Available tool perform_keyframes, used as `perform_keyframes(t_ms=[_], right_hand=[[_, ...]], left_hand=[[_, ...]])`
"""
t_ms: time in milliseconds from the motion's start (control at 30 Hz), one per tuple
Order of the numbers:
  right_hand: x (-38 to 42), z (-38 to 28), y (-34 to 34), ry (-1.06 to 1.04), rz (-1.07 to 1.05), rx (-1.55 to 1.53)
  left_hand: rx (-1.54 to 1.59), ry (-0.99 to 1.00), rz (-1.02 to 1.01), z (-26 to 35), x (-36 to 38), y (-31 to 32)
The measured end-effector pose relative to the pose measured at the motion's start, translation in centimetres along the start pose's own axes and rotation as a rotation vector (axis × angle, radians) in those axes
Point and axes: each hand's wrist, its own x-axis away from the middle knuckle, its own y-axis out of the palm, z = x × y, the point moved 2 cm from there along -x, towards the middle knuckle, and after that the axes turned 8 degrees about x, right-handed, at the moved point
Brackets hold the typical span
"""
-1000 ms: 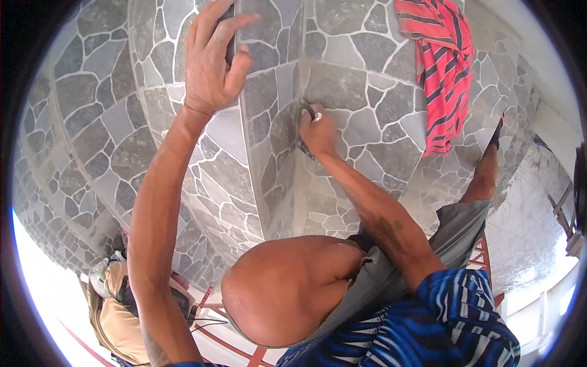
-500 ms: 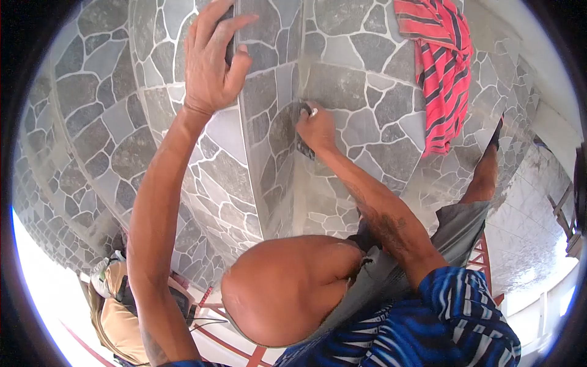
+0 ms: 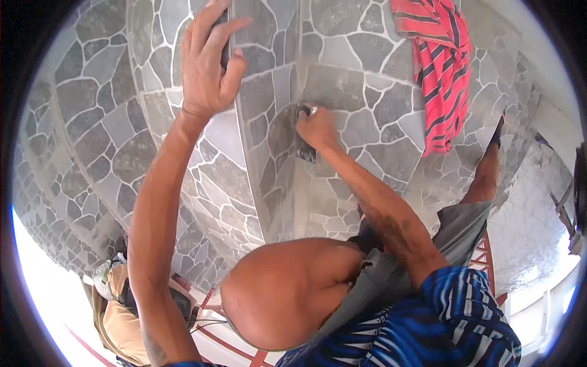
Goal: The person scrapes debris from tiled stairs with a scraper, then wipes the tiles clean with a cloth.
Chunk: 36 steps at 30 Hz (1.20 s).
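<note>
My left hand (image 3: 211,67) is at the upper left, its fingers apart and resting over the edge of a stone-patterned tiled column (image 3: 247,134). Nothing shows in its grasp. Near the middle, my right hand (image 3: 316,128) is closed around a small dark tool (image 3: 306,150), seen partly above and below the fist, and holds it against the tiled wall (image 3: 348,82) beside the inner corner. The fingers hide most of the tool, so its shape is unclear. To the right, a red cloth with black stripes (image 3: 441,79) hangs over the tiles.
My bent knee (image 3: 287,293) is below the hands, and my other leg (image 3: 483,177) stretches to the right. A tan bag (image 3: 122,324) lies at the lower left beside cables. Red metal bars (image 3: 260,356) show beneath me. A pale floor (image 3: 529,208) is at the right.
The view has shifted very slightly. My right hand stays at nearly the same spot by the corner, with the tool's lower part showing a little more; my left hand remains on the column edge.
</note>
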Motion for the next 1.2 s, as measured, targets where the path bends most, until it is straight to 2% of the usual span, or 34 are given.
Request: perform_keyframes(t_ms=[167, 233, 267, 333, 433, 533, 600, 633, 733, 833, 900, 967, 1033, 1133, 1167, 1200], right_hand=[[0.8, 0.0, -0.3, 0.016, -0.030, 0.014], [-0.8, -0.3, -0.8, -0.011, -0.088, 0.069], [-1.4, -0.4, -0.6, -0.021, -0.052, 0.039], [-0.1, -0.1, 0.0, -0.004, -0.015, -0.015], [-0.9, 0.3, -0.4, 0.081, -0.104, -0.011], [0.4, -0.2, -0.1, 0.024, 0.031, 0.040], [0.6, 0.2, -0.5, 0.161, -0.132, 0.014], [-0.6, -0.2, -1.1, 0.199, -0.190, -0.002], [0.1, -0.8, -0.8, 0.000, -0.010, 0.016], [-0.3, 0.2, -0.6, 0.076, -0.183, -0.078], [-1.4, 1.8, 0.3, 0.028, -0.077, -0.023], [-1.7, 2.3, -1.1, 0.001, -0.031, -0.008], [-1.1, 0.4, -6.3, -0.013, -0.044, -0.025], [-0.9, -1.3, -13.3, -0.033, 0.074, -0.026], [-0.8, -2.0, -15.3, -0.077, 0.038, -0.071], [-1.1, -2.8, -17.2, -0.124, 0.002, -0.114]], left_hand=[[-0.025, -0.002, -0.035, 0.1, 0.6, 0.0], [-0.043, 0.071, 0.058, 0.0, -0.1, 0.3], [-0.047, 0.100, 0.099, -0.1, -0.1, 0.6], [-0.044, 0.026, 0.033, 0.4, -0.2, 0.5], [-0.041, -0.004, -0.003, 1.0, -0.1, 0.1], [-0.050, -0.013, 0.006, 0.8, -0.1, 0.5], [-0.033, -0.037, -0.002, 0.8, 0.1, 0.5], [-0.045, 0.026, -0.003, 0.8, -0.3, 0.3], [-0.052, 0.019, 0.009, 0.8, -0.4, 0.4], [-0.021, -0.042, -0.018, 1.1, -0.2, 0.2], [-0.044, -0.011, -0.001, 1.0, -0.4, 0.1], [-0.032, 0.005, 0.014, 1.2, -0.5, 0.0], [-0.023, -0.009, 0.008, 1.4, 0.0, 0.0], [-0.059, -0.001, 0.036, 1.7, -0.5, -0.3], [-0.075, -0.001, 0.044, 2.1, -0.4, -0.4], [-0.040, -0.063, 0.144, 2.7, 0.0, -0.1]])
